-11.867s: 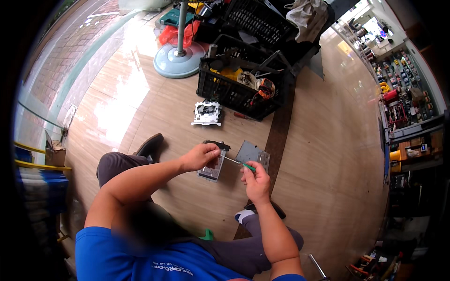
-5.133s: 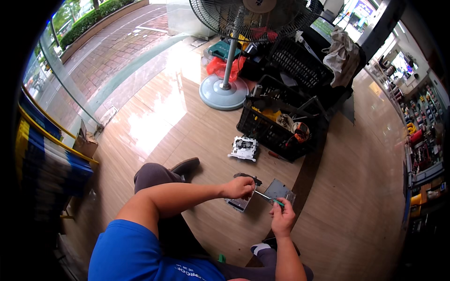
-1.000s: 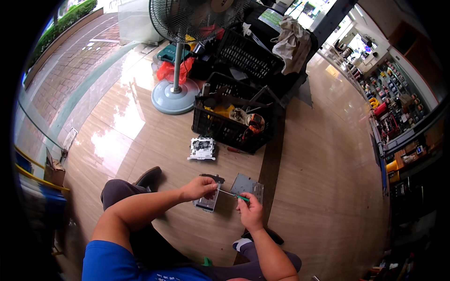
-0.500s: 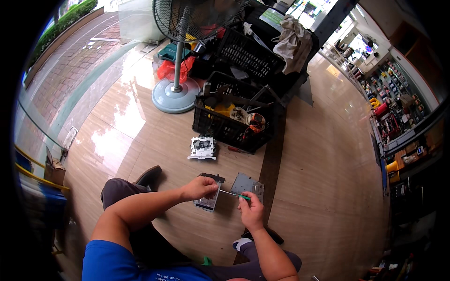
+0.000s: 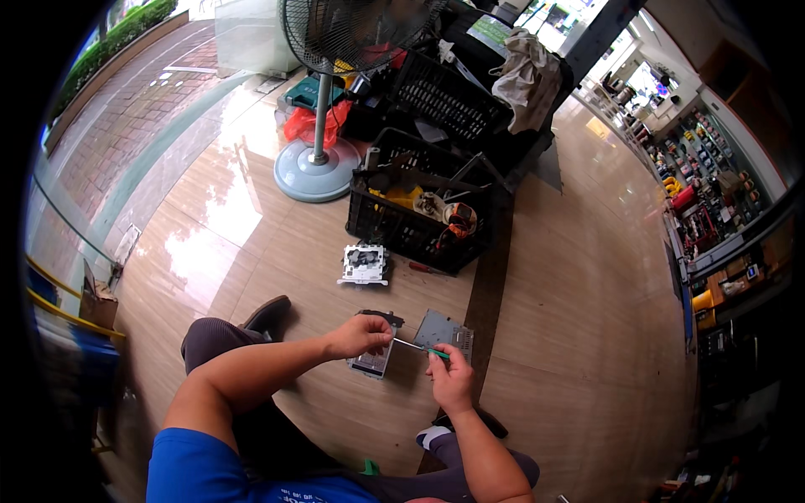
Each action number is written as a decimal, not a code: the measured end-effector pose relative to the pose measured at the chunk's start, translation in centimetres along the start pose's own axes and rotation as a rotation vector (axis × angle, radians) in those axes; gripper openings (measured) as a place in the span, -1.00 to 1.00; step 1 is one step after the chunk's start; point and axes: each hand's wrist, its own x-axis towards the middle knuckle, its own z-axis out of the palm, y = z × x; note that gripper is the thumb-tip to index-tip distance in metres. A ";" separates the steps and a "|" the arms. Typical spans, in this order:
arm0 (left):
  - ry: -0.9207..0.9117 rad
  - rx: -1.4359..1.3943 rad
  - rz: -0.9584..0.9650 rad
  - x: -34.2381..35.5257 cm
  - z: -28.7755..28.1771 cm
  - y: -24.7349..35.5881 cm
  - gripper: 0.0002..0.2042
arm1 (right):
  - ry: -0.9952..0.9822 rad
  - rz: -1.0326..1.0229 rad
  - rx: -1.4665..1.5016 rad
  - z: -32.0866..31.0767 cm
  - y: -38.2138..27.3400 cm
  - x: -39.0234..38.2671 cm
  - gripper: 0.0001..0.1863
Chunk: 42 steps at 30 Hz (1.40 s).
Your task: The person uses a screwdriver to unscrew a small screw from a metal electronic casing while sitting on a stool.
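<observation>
My right hand grips a screwdriver by its green handle, the shaft pointing left. Its tip meets the pinched fingers of my left hand; whatever small thing those fingers hold is hidden. Below both hands, an open metal device housing rests on the floor, partly covered by my left hand. A flat grey metal cover with slots lies just right of it, behind my right hand. Farther off sits a white and black drive mechanism.
A black crate with tools and an orange-and-black tape measure stands ahead. A red-handled screwdriver lies at its front. The round base of a standing fan is to its left. My legs flank the work.
Both hands hold almost the same pose, with the screwdriver still between them. The whole view has shifted very slightly.
</observation>
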 end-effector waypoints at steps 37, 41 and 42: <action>0.060 0.037 0.046 0.5 0.1 -1.1 -0.74 | -0.034 0.076 0.059 0.2 0.2 0.0 -0.83; 0.035 0.102 0.038 0.5 0.0 -0.8 -0.75 | -0.038 0.106 0.072 0.3 0.2 -0.1 -0.82; 0.030 0.123 0.037 0.4 0.1 -0.8 -0.74 | -0.037 0.107 0.071 0.3 0.2 -0.1 -0.82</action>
